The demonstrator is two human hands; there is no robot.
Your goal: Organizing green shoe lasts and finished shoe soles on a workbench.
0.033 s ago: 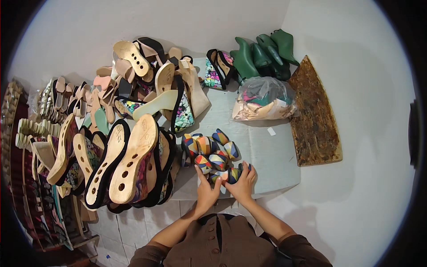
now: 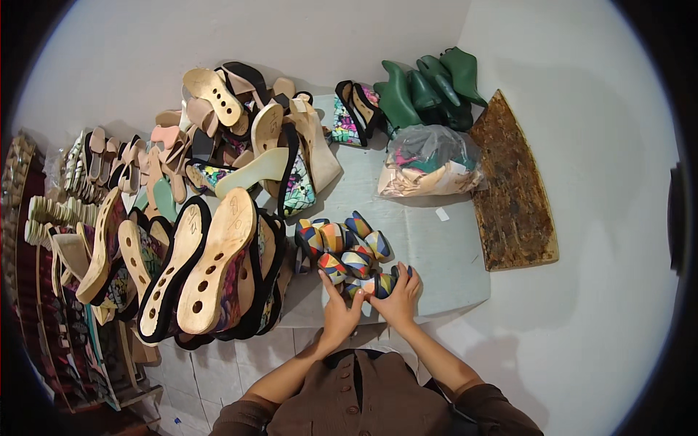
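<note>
On the table near its front edge lies a cluster of small rounded pieces (image 2: 355,263) with a multicoloured geometric pattern and dark edges, which look like covered shoe heels. My left hand (image 2: 340,307) grips the nearest row from its left side, thumb and fingers against the pieces. From the right, my right hand (image 2: 398,299) closes round the other end of that row, its fingertips partly hidden behind the pieces. The thumbs come close together in front. Several more pieces sit in rows just beyond my hands.
Large wooden wedge soles (image 2: 218,261) with black rims and printed sides pile up at the left. Behind them are more soles and sandals (image 2: 211,94). Green shoe lasts (image 2: 429,91) and a clear plastic bag (image 2: 429,171) stand at the back; a worn brown board (image 2: 515,189) lies on the right.
</note>
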